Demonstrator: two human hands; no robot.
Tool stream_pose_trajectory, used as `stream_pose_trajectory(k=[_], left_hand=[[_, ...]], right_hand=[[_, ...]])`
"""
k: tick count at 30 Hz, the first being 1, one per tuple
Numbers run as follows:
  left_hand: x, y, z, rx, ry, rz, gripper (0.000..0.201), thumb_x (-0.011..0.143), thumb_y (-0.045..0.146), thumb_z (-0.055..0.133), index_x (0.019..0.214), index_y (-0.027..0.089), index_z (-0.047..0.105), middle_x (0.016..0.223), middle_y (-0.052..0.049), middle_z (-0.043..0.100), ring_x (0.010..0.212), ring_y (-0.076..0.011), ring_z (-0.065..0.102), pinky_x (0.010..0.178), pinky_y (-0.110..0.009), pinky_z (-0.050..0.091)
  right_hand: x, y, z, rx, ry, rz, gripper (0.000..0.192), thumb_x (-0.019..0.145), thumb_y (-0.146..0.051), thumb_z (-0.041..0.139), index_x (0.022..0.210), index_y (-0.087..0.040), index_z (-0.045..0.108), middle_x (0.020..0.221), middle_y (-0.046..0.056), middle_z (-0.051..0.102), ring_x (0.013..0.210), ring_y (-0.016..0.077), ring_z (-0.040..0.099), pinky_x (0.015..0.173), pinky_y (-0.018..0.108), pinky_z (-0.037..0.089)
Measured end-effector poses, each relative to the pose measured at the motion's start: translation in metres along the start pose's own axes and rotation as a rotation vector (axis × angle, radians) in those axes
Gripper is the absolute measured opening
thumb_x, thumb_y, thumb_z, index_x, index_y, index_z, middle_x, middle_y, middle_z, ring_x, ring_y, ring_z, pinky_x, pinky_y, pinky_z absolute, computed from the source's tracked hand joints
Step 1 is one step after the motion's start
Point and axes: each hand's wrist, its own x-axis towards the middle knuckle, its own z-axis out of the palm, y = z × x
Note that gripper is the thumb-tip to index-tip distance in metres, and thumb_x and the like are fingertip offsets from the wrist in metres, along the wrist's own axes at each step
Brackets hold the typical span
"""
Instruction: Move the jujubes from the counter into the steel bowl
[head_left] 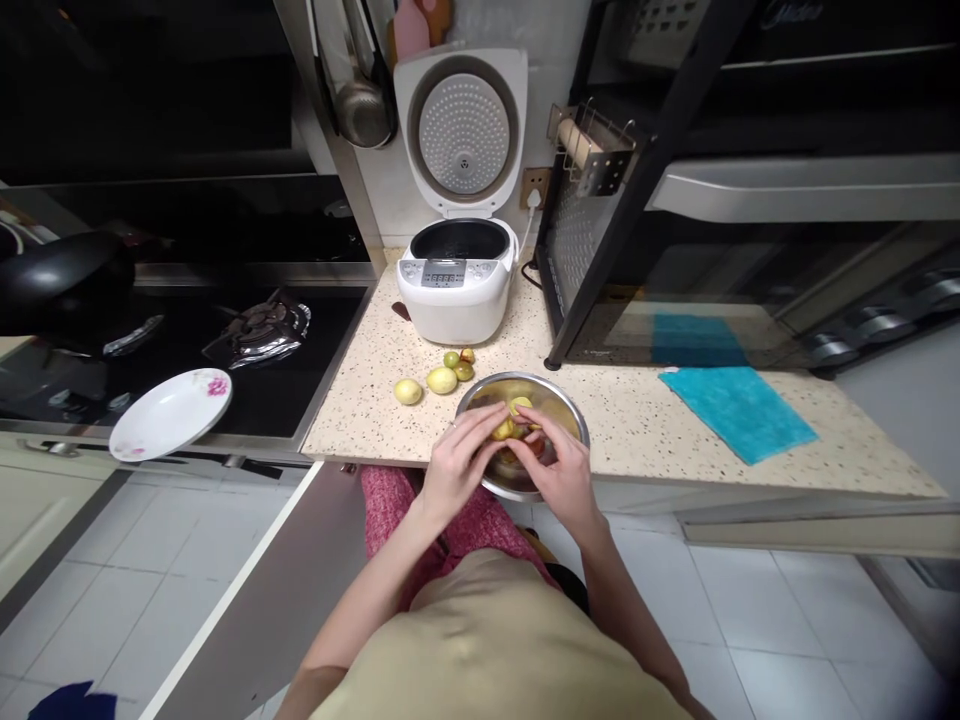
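Observation:
A steel bowl (559, 405) stands at the front edge of the speckled counter (375, 400). Over it, my left hand (457, 465) and my right hand (559, 470) meet around a small yellow fruit (508, 428). Both hands have fingers closed on it. Another yellow piece (520, 404) lies in the bowl just beyond my fingers. Several small yellow and green fruits (441, 379) lie on the counter to the left of the bowl. What else lies in the bowl is hidden by my hands.
An open white rice cooker (457, 280) stands behind the fruits. A black oven rack unit (600, 250) fills the right back. A teal cloth (739, 410) lies at right. A white flowered plate (171, 412) overhangs the dark stove (225, 340) at left.

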Motion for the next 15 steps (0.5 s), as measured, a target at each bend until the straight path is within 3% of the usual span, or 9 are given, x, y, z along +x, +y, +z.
stream_pose_trajectory(k=[3, 7, 11, 15], left_hand=[[-0.009, 0.012, 0.005, -0.027, -0.001, -0.009, 0.052, 0.102, 0.013, 0.06, 0.152, 0.027, 0.053, 0.139, -0.011, 0.069, 0.126, -0.0248, 0.069, 0.105, -0.047, 0.062], [-0.013, 0.018, 0.007, -0.035, 0.006, -0.041, 0.049, 0.103, 0.014, 0.059, 0.15, 0.027, 0.055, 0.14, -0.011, 0.068, 0.128, -0.0234, 0.068, 0.108, -0.043, 0.06], [-0.015, 0.017, 0.002, -0.019, 0.003, -0.097, 0.045, 0.102, 0.017, 0.062, 0.146, 0.025, 0.058, 0.138, -0.011, 0.068, 0.129, -0.0235, 0.067, 0.109, -0.045, 0.06], [-0.022, 0.017, -0.003, -0.009, 0.015, -0.164, 0.038, 0.104, 0.015, 0.057, 0.14, 0.025, 0.062, 0.135, -0.01, 0.07, 0.125, -0.0224, 0.069, 0.108, -0.045, 0.061]], right_hand=[[-0.005, -0.005, 0.004, 0.054, -0.029, 0.05, 0.033, 0.095, -0.04, 0.069, 0.123, -0.023, 0.069, 0.112, 0.009, 0.078, 0.076, 0.0183, 0.073, 0.078, 0.034, 0.065], [-0.008, -0.007, -0.001, 0.108, -0.037, 0.088, 0.032, 0.091, -0.036, 0.071, 0.12, -0.023, 0.067, 0.114, 0.008, 0.078, 0.088, 0.0198, 0.075, 0.079, 0.031, 0.065], [-0.005, 0.004, -0.02, -0.02, -0.032, 0.104, 0.027, 0.09, -0.033, 0.073, 0.114, -0.023, 0.067, 0.112, 0.008, 0.077, 0.086, 0.0213, 0.074, 0.079, 0.034, 0.063], [-0.004, 0.017, -0.038, -0.166, -0.159, 0.071, 0.021, 0.089, -0.026, 0.071, 0.11, -0.023, 0.068, 0.11, 0.008, 0.077, 0.09, 0.0244, 0.074, 0.084, 0.039, 0.061]])
